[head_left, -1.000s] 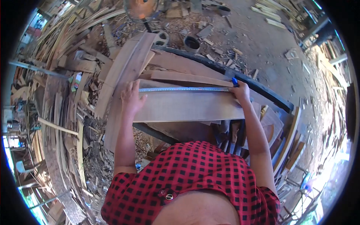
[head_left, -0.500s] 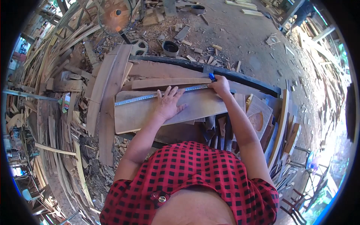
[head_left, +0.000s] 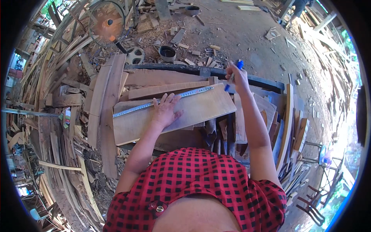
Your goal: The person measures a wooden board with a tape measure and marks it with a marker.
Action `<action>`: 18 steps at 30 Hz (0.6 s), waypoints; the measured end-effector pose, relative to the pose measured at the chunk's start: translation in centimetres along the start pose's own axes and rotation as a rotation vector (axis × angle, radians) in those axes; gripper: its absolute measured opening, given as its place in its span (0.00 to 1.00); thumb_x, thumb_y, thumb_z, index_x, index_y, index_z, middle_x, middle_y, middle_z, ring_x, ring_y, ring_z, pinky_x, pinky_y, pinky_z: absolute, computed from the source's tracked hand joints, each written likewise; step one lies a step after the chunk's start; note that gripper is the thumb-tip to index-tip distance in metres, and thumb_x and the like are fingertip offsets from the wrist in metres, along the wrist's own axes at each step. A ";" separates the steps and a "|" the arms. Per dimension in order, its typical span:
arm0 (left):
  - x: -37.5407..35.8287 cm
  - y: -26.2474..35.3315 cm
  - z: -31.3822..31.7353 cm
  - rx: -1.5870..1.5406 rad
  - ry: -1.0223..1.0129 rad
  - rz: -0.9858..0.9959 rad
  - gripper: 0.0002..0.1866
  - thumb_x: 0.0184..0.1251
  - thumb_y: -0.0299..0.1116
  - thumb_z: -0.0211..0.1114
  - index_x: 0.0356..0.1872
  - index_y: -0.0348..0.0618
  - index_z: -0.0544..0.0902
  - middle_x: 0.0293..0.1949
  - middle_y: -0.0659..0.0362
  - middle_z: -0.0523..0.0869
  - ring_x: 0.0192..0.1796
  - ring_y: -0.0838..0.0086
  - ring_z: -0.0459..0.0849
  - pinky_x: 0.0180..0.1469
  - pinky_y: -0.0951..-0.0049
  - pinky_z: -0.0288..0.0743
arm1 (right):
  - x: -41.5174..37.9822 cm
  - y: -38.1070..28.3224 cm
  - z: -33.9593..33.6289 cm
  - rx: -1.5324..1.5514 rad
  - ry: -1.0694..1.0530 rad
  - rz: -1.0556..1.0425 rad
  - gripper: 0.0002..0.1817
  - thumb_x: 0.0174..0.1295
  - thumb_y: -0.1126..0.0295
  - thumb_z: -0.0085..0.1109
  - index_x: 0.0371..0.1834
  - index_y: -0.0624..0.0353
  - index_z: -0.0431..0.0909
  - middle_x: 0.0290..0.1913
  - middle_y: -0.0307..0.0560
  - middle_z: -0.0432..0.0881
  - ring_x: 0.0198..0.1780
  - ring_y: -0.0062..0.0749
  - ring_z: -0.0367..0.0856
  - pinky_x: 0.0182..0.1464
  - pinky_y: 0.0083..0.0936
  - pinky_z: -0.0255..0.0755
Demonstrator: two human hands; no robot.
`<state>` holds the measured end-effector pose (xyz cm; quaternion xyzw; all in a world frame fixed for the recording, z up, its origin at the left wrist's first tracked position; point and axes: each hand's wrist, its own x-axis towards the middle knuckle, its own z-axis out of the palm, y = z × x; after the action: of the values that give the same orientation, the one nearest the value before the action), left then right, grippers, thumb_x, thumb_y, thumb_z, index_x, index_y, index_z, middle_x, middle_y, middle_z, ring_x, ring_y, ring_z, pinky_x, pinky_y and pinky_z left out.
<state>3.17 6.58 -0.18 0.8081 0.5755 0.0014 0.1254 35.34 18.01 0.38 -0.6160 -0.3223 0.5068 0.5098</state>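
Note:
A broad, pale wooden board (head_left: 206, 104) lies across the work surface in front of me. Along its far side runs a tape measure's blade (head_left: 135, 108), its numbers showing. My left hand (head_left: 166, 112) rests flat on the board and over part of the blade, fingers spread. Raised above the board's right end, my right hand (head_left: 239, 78) is closed around a blue marker (head_left: 240, 64). The marker's lower end (head_left: 227, 87) is blurred and points down towards the board's corner.
A narrower plank (head_left: 168, 89) lies just beyond the board. Upright planks (head_left: 102, 96) stand at the left, with timber pieces (head_left: 299, 135) at the right. A round fan (head_left: 108, 23), a bucket (head_left: 167, 53) and wood scraps are on the ground ahead.
My right hand has lifted away from the tape's right end, with the marker now tilted downward. That end of the blade lies uncovered. My left hand stays on the board.

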 end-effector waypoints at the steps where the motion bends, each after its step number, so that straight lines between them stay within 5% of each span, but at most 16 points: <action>1: 0.0 0.2 -0.2 0.005 -0.004 -0.006 0.35 0.62 0.61 0.54 0.68 0.58 0.65 0.69 0.53 0.64 0.72 0.55 0.57 0.67 0.31 0.45 | 0.2 -0.1 -0.4 0.032 0.055 -0.042 0.24 0.57 0.46 0.63 0.31 0.60 0.80 0.21 0.39 0.77 0.14 0.20 0.71 0.13 0.17 0.60; 4: 0.0 0.6 -0.7 0.025 -0.022 -0.020 0.35 0.62 0.61 0.55 0.68 0.58 0.64 0.69 0.54 0.63 0.72 0.55 0.58 0.67 0.31 0.45 | -0.8 0.1 -1.6 -0.011 0.020 0.072 0.28 0.57 0.40 0.60 0.31 0.59 0.78 0.19 0.38 0.76 0.15 0.21 0.74 0.15 0.18 0.65; 8: 0.0 0.6 -0.7 0.020 -0.023 -0.018 0.36 0.62 0.61 0.55 0.68 0.57 0.63 0.69 0.53 0.63 0.72 0.55 0.58 0.67 0.31 0.46 | -2.3 1.6 -0.7 0.200 -0.055 0.154 0.26 0.58 0.43 0.62 0.33 0.59 0.77 0.23 0.45 0.81 0.21 0.26 0.82 0.19 0.18 0.73; 13: 0.0 0.9 -1.3 -0.011 -0.031 -0.022 0.36 0.61 0.61 0.56 0.68 0.57 0.64 0.69 0.53 0.64 0.72 0.55 0.58 0.67 0.31 0.46 | -1.9 4.4 -0.3 0.308 -0.132 0.096 0.08 0.53 0.73 0.67 0.30 0.58 0.74 0.24 0.44 0.81 0.22 0.27 0.82 0.18 0.18 0.72; 18: 0.0 0.8 -1.2 -0.016 -0.036 -0.027 0.37 0.61 0.62 0.55 0.68 0.57 0.63 0.69 0.52 0.63 0.72 0.55 0.58 0.68 0.32 0.46 | -1.8 5.2 0.2 0.306 -0.100 0.081 0.07 0.53 0.74 0.65 0.29 0.58 0.75 0.25 0.44 0.81 0.21 0.25 0.81 0.18 0.17 0.72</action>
<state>3.72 6.56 1.15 0.7992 0.5839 -0.0105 0.1421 34.00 14.98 -4.00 -0.5177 -0.2410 0.6002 0.5600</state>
